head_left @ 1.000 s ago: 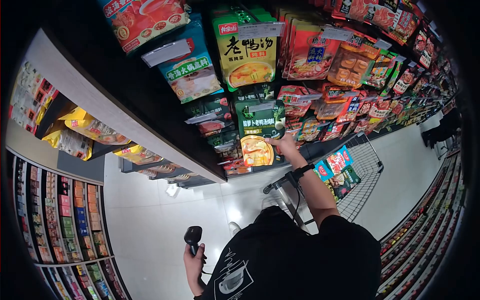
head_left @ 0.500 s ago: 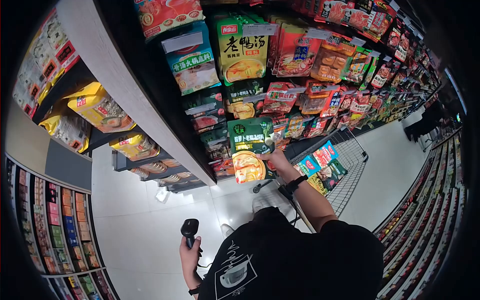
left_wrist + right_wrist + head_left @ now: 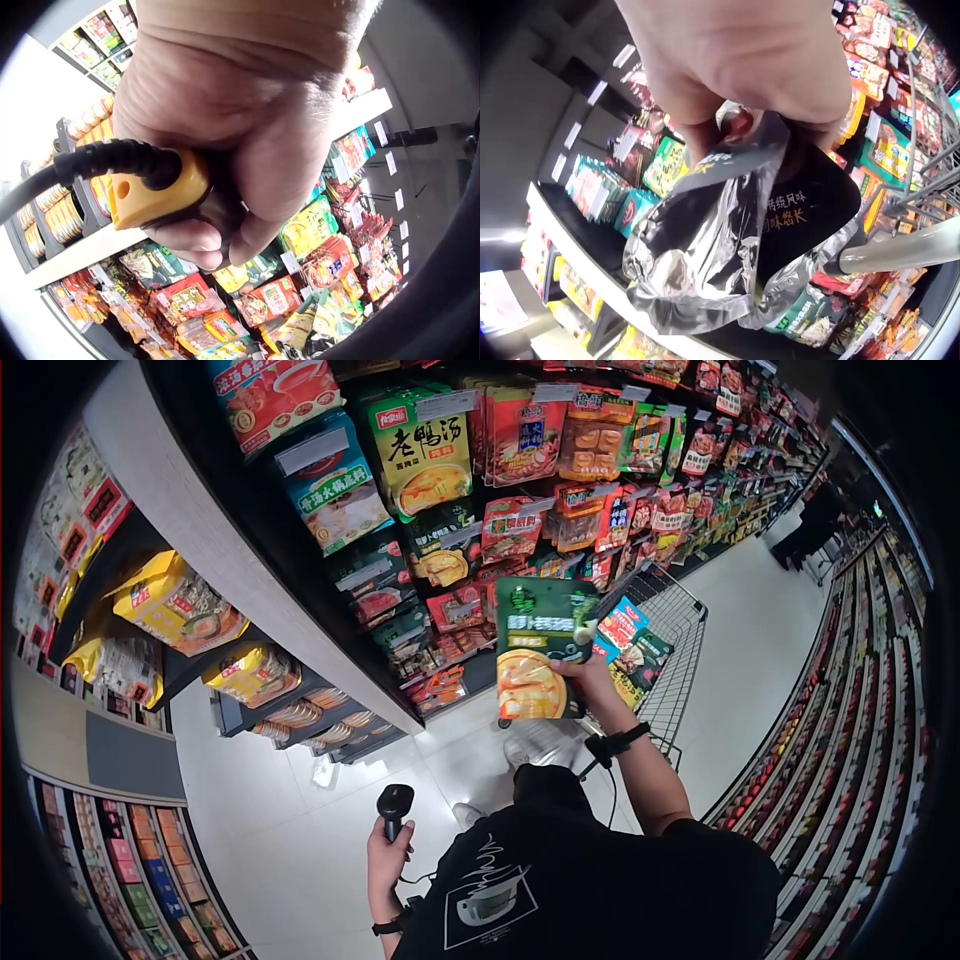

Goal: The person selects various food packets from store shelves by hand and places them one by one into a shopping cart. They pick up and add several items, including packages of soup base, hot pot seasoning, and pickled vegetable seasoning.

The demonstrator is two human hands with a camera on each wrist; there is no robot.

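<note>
My right hand (image 3: 592, 678) pinches a dark green soup-seasoning pouch (image 3: 535, 645) by its side edge, thumb across the front, which shows a bowl of soup. The pouch is held upright in front of the rack, overlapping part of the shopping cart (image 3: 700, 650) in the head view. Its crinkled, silver-edged underside (image 3: 697, 255) hangs below the hand in the right wrist view. Low at my left side, my left hand (image 3: 385, 860) grips a black handheld barcode scanner (image 3: 396, 800). The scanner's yellow handle end (image 3: 169, 195), with a coiled cable coming out, shows in the left wrist view.
Seasoning pouches (image 3: 425, 455) hang in rows on the rack ahead. Several bright packets (image 3: 625, 625) lie in the cart. A pale shelf panel (image 3: 250, 560) and yellow noodle bags (image 3: 180, 605) stand to the left. Long stocked shelves (image 3: 840, 760) line the right.
My right hand has drawn the pouch back from the rack and rightward, toward the cart. My left hand keeps its grip on the scanner. The head view has shifted.
</note>
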